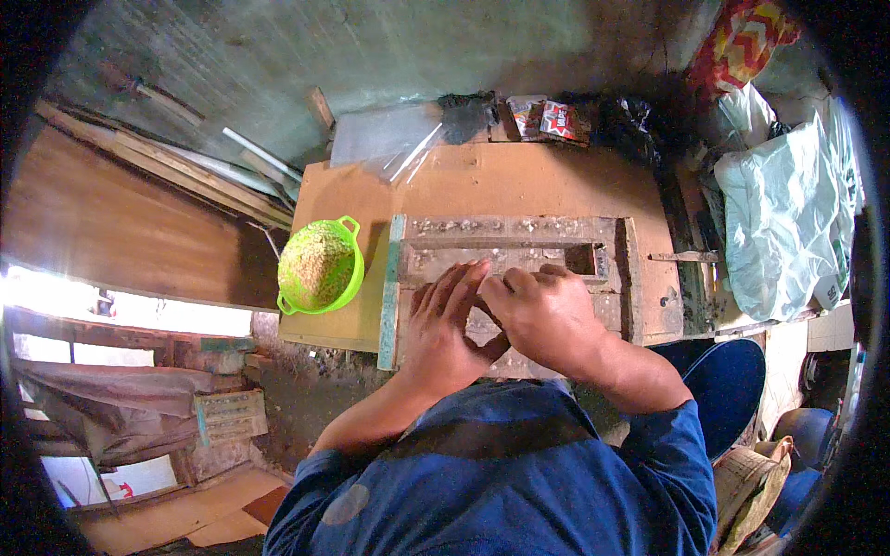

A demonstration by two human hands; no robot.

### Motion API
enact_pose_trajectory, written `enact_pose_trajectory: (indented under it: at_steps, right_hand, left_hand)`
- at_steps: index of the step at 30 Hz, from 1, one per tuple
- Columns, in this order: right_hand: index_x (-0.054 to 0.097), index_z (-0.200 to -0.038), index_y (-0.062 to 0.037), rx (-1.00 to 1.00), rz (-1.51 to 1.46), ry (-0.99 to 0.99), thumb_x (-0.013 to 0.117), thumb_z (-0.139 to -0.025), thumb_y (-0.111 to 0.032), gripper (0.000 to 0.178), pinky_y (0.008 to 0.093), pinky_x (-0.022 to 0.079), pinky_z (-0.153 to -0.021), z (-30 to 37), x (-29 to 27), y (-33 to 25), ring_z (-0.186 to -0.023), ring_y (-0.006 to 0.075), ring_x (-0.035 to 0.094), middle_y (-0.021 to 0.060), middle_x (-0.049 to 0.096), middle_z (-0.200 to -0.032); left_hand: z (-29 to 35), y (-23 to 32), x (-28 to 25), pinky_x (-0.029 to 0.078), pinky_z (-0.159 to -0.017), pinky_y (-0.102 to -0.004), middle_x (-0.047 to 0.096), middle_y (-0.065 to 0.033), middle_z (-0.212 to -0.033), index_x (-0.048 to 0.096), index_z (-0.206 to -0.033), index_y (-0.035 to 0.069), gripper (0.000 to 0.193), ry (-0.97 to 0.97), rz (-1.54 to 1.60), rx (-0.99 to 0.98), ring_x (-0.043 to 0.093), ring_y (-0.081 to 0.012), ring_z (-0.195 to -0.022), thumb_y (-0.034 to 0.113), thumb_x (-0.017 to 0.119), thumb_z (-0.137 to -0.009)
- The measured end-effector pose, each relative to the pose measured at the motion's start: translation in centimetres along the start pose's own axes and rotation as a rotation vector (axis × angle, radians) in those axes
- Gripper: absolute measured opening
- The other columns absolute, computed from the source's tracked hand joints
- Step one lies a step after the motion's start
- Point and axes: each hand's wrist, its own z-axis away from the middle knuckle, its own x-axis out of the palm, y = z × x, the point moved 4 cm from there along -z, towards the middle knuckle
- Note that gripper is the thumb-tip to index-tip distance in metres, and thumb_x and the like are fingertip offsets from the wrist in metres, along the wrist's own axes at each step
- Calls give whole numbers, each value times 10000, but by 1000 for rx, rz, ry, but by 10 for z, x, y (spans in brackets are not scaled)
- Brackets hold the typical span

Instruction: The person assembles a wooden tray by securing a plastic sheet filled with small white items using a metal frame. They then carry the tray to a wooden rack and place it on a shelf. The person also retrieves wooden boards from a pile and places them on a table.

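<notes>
My left hand point(448, 324) and my right hand point(547, 310) meet over the near half of a worn wooden frame point(501, 225). On the left, the fingers bend forward with the thumb held apart below them, and their tips come close to the right hand. My right hand is closed, its fingers curled in a pinch. Whatever lies between the fingertips is too small or hidden to make out. Past my hands, a long rectangular slot point(519, 257) runs across the frame. Left of it stands a bright green colander point(357, 276) heaped with pale beans or grains point(320, 255).
The frame rests on a brown tabletop point(556, 181). Clear plastic sheets point(385, 134) and small packets point(561, 120) lie along the back wall. At right hangs a pale plastic bag point(783, 213). A dark blue tub point(728, 394) stands below the table's right edge.
</notes>
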Motion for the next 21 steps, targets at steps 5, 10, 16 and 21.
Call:
enact_pose_trajectory:
  at_steps: [5, 10, 16, 21]
  right_hand:
    - [591, -856, -93, 0, -19, 4, 640, -767, -177, 132, 361, 500, -525, 8, -10, 8, -558, 231, 612, 49, 566, -681]
    - [593, -866, -101, 20, -57, 2, 629, -763, -174, 132, 385, 532, -547, 24, -25, 27, -561, 241, 640, 62, 600, -701]
    - [647, -806, -113, 143, -216, 39, 736, -786, -314, 220, 368, 513, -563, 37, -28, 56, -611, 255, 635, 66, 596, -676]
    - [688, -878, -124, 315, -144, -106, 724, -779, -320, 223, 407, 532, -695, 32, -6, 98, -766, 287, 658, 90, 644, -793]
  left_hand:
    - [4, -23, 14, 412, -967, -434, 620, -130, -1199, 564, -1243, 58, 505, 38, -83, 72, 579, -310, -1129, 76, 679, -753]
    - [3, -43, 5, 440, -899, -426, 654, -112, -1111, 630, -1128, 90, 321, 98, -139, 18, 609, -298, -1058, 25, 630, -814]
    - [12, -74, 4, 436, -824, -417, 680, -103, -1016, 648, -1022, 86, 173, 19, -197, -46, 635, -304, -961, 57, 612, -856]
    - [-24, -90, -12, 419, -835, -408, 686, -86, -980, 640, -964, 80, 93, 44, -269, -40, 635, -298, -970, 95, 605, -879]
